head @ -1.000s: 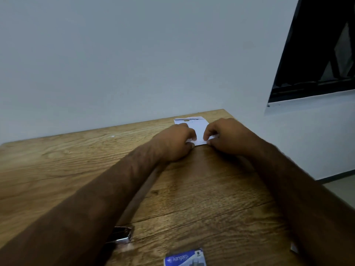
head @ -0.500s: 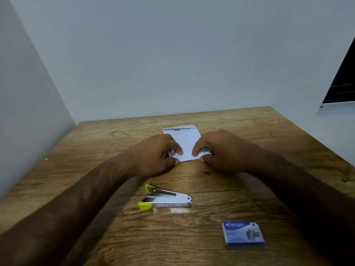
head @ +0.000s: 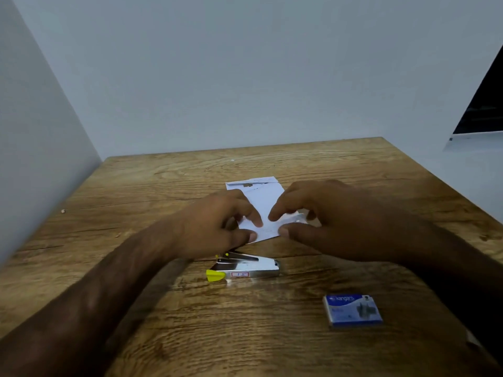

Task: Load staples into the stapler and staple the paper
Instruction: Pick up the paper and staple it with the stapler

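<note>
A folded white paper (head: pixel 262 202) lies at the middle of the wooden table (head: pixel 136 202). My left hand (head: pixel 215 227) pinches its near left corner between thumb and fingers. My right hand (head: pixel 321 221) pinches the near right edge, and that near edge is lifted off the wood. A small silver stapler (head: pixel 245 269) with a yellow tip lies on its side just in front of my hands, untouched. A blue box of staples (head: pixel 352 310) sits closed at the near right.
White walls close off the table at the left and back. A dark window (head: pixel 484 104) is at the far right. The table's right edge runs diagonally past my right forearm.
The view has swung left and down, bringing the stapler and the staple box into sight. Both hands have stayed on the paper, and its near edge is now raised.
</note>
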Demonstrator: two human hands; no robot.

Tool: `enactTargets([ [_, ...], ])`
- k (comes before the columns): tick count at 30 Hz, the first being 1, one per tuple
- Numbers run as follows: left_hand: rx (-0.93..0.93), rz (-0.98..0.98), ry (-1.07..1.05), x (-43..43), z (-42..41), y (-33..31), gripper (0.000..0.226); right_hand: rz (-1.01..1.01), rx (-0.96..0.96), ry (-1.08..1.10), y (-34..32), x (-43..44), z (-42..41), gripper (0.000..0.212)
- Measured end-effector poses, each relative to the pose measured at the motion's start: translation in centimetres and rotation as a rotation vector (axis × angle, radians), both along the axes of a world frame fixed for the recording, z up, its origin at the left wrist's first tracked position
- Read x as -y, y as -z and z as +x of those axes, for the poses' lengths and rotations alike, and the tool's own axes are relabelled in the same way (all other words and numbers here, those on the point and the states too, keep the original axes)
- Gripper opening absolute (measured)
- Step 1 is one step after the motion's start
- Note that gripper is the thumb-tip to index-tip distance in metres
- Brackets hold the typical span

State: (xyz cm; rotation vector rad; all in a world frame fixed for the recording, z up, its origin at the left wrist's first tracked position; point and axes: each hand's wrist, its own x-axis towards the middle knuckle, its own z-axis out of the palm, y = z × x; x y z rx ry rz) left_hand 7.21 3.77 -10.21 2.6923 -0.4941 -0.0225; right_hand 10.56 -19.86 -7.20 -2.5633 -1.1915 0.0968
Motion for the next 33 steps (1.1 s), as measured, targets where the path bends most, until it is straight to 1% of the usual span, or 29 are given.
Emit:
enactTargets([
  [2, 0.008, -0.055, 0.008, 0.1, 0.3, 0.1, 0.018, -0.029, -0.015, -0.007, -0.5, -0.6, -1.4, 0.034],
  [4, 0.016, -0.082, 0.015, 0.1, 0.7, 0.5, 0.02, -0.083, -0.042, -0.048, -0.3, -1.9, -2.9, 0.044],
  [6, 0.018, -0.1, 0.029, -0.1, 1.0, 0.9, 0.023, -0.084, -0.047, -0.118, 0.6, -3.3, -4.2, 0.048],
  [9, 0.063, -0.144, 0.048, -0.5, 1.0, 1.4, 0.027, -0.099, 0.051, -0.087, 2.0, -5.0, -5.1, 0.054],
  [12, 0.135, -0.182, 0.073, -0.8, 1.0, 1.8, 0.022, -0.103, 0.121, -0.068, 2.5, -6.0, -5.1, 0.04],
  [15, 0.154, -0.197, 0.051, -1.3, 1.3, 2.2, 0.017, -0.106, 0.072, -0.079, 1.9, -5.9, -4.4, 0.029],
  [17, 0.181, -0.22, 0.027, -1.5, 1.5, 2.3, 0.018, -0.145, -0.008, -0.055, 0.9, -5.0, -3.3, 0.024],
  [20, 0.222, -0.181, 0.038, -1.5, 1.5, 2.4, 0.022, -0.144, -0.183, 0.081, -0.7, -3.2, -1.2, 0.029],
  [22, 0.238, -0.134, 0.009, -1.3, 1.5, 2.4, 0.027, -0.047, -0.295, 0.189, -1.1, -2.2, 0.0, 0.027],
  [24, 0.25, -0.104, -0.021, -1.3, 1.4, 2.3, 0.028, 0.089, -0.486, 0.276, -1.0, -1.5, 0.9, 0.026],
  [26, 0.29, -0.047, -0.023, -1.1, 1.2, 2.2, 0.026, 0.186, -0.669, 0.318, -0.5, -1.1, 1.5, 0.028],
  [27, 0.321, -0.009, -0.019, -1.0, 1.1, 2.1, 0.025, 0.213, -0.728, 0.329, -0.2, -1.1, 1.6, 0.028],
  [33, 0.424, 0.126, -0.031, 0.2, 0.6, 2.1, 0.031, 0.328, -0.945, 0.425, 0.9, -1.4, 2.4, 0.025],
])
